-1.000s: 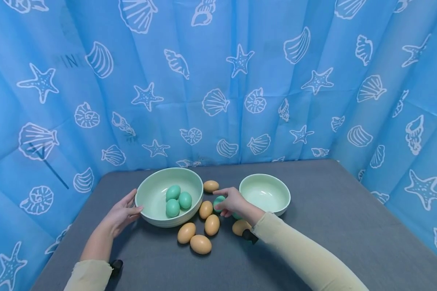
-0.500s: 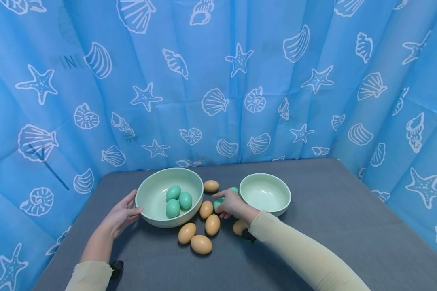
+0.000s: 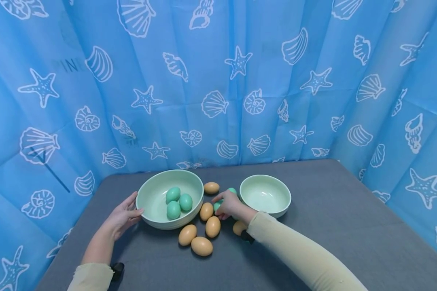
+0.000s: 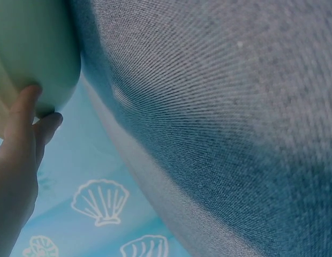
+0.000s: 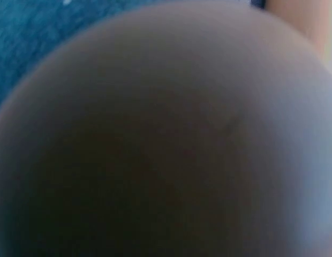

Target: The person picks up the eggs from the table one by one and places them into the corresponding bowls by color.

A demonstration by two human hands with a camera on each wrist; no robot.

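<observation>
A large pale green bowl (image 3: 149, 195) stands left of centre with green eggs (image 3: 173, 210) in it. My left hand (image 3: 121, 218) touches its left side, fingers and thumb spread along the outer wall; the left wrist view shows fingertips (image 4: 30, 93) against the bowl (image 4: 40, 43). Right of this bowl, my right hand (image 3: 233, 205) has thumb and fingers curled about a green egg (image 3: 217, 206), mostly covered by the hand. Another green egg (image 3: 232, 190) shows just behind the knuckles. A rounded, blurred brownish shape (image 5: 155, 139) fills the right wrist view.
A smaller pale green bowl (image 3: 265, 195) stands on the right. Several tan eggs lie loose between and in front of the bowls, including one egg (image 3: 202, 246) nearest the front and one egg (image 3: 238, 228) partly behind my right wrist. A blue shell-print curtain (image 3: 218, 81) surrounds the grey table (image 3: 349, 218).
My right hand has lowered slightly around the green egg, uncovering the green egg behind it. The left hand and the large bowl have stayed in place.
</observation>
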